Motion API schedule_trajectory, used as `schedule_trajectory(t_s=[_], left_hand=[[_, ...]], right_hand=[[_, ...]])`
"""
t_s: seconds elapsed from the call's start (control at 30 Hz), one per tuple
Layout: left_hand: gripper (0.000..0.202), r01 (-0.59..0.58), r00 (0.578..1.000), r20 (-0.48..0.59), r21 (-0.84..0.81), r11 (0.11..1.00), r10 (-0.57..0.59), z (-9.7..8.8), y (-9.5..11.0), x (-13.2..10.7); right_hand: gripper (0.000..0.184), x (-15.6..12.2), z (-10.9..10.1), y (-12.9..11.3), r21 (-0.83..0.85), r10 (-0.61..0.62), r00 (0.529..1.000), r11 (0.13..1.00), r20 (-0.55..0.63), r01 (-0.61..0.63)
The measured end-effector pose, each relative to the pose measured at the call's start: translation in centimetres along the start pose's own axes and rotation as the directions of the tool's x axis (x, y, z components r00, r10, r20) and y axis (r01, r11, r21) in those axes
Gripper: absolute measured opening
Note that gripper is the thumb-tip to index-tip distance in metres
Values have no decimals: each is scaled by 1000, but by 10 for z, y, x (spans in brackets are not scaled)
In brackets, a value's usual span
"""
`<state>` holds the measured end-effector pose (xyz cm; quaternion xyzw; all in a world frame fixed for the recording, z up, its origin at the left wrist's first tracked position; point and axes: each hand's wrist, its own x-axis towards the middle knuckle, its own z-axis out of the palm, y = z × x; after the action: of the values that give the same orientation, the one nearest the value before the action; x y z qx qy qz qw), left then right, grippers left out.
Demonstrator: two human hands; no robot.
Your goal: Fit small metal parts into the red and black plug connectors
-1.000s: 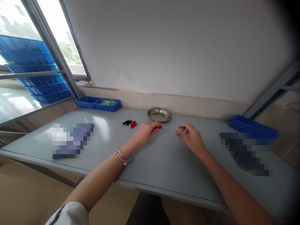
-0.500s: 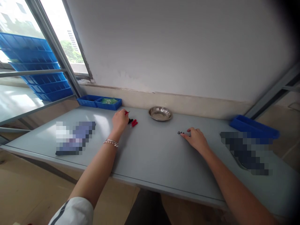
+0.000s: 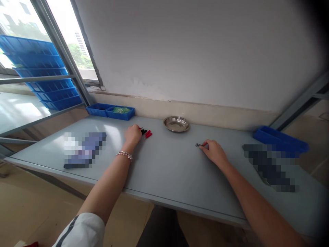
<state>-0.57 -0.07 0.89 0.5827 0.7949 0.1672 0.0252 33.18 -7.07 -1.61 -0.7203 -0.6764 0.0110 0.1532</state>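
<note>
My left hand (image 3: pixel 133 134) rests near the table's far left, fingers pinched round a small red piece (image 3: pixel 141 128), mostly hidden by the hand. Just right of the fingertips lie small black pieces (image 3: pixel 144 131) and red pieces (image 3: pixel 148 134), too small to name. Farther right, my right hand (image 3: pixel 214 151) has its thumb and forefinger closed together at a few small dark pieces (image 3: pixel 197 145) on the tabletop. One of these appears to be between the fingertips, though its kind does not show. A round steel dish (image 3: pixel 176 129) stands between and beyond both hands.
Two blue bins (image 3: pixel 120 115) stand at the back left, one holding green-and-white packets. Another blue bin (image 3: pixel 280 139) is at the back right. Pixelated flat items (image 3: pixel 86 150) lie on both sides of the grey table (image 3: pixel 164 171). Stacked blue crates (image 3: pixel 51 73) fill the left shelf.
My right thumb and forefinger have come together at the small dark pieces. My left hand has lowered slightly, with the red piece now less visible. The camera view has shifted a little.
</note>
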Motion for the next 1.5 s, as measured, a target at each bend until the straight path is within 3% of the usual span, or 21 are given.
schedule_trajectory(t_s=[0.3, 0.73, 0.9, 1.13, 1.5], left_hand=[[25, -38, 999, 10, 14, 999, 38, 1, -1, -1], [29, -40, 999, -13, 67, 997, 41, -4, 5, -7], [25, -188, 979, -75, 38, 981, 190, -4, 9, -6], [24, -372, 925, 89, 13, 928, 370, 1, 15, -12], [19, -359, 927, 130, 46, 932, 351, -1, 18, -19]], right_hand=[[16, 3, 5, 6, 32, -43, 999, 999, -24, 43], [14, -3, -5, -5, 53, 0, 999, 999, 35, -2], [15, -5, -7, -7, 68, -18, 1000, 997, -2, 18], [16, -3, -6, -4, 89, -34, 995, 995, -94, 43], [17, -3, -8, -9, 150, -46, 991, 987, -125, 64]])
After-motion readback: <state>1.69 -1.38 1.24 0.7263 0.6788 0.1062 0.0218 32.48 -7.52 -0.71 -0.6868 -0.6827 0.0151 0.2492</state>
